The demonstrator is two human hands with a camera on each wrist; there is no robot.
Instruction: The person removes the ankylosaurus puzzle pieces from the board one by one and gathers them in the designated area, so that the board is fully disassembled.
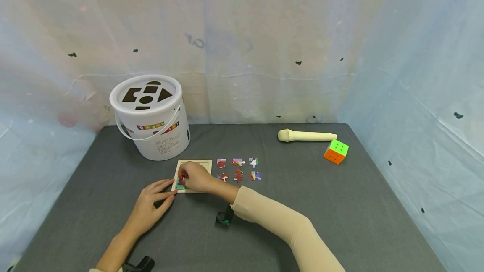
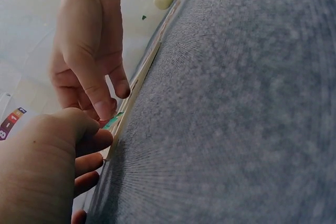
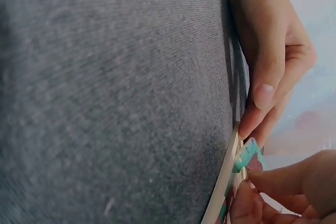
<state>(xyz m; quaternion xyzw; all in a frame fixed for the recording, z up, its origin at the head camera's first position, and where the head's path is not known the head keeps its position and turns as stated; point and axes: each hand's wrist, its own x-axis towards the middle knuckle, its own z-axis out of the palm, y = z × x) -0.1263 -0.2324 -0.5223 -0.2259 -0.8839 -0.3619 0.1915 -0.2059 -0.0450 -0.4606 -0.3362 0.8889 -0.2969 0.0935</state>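
A wooden puzzle board (image 1: 204, 163) with a raised rim lies on the table. Over its left part, my right hand (image 1: 196, 177) pinches a jigsaw piece (image 3: 251, 151), teal with a dark red patch, between thumb and fingers. The piece stands tilted up from the board in the right wrist view. At the board's left edge, my left hand (image 1: 153, 202) lies with its fingers extended and their tips right at the rim. Teal and red picture (image 1: 179, 186) shows in the board's lower left corner, partly hidden by the right hand.
Right of the board, several loose jigsaw pieces (image 1: 238, 175) lie in two rows. A white bucket (image 1: 166, 131) with a shape-sorter lid stands behind left. Far right are a cream microphone-shaped stick (image 1: 310, 136) and a green-and-orange puzzle cube (image 1: 335, 152). A plastic sheet (image 1: 245, 53) hangs behind the grey table (image 1: 340, 209).
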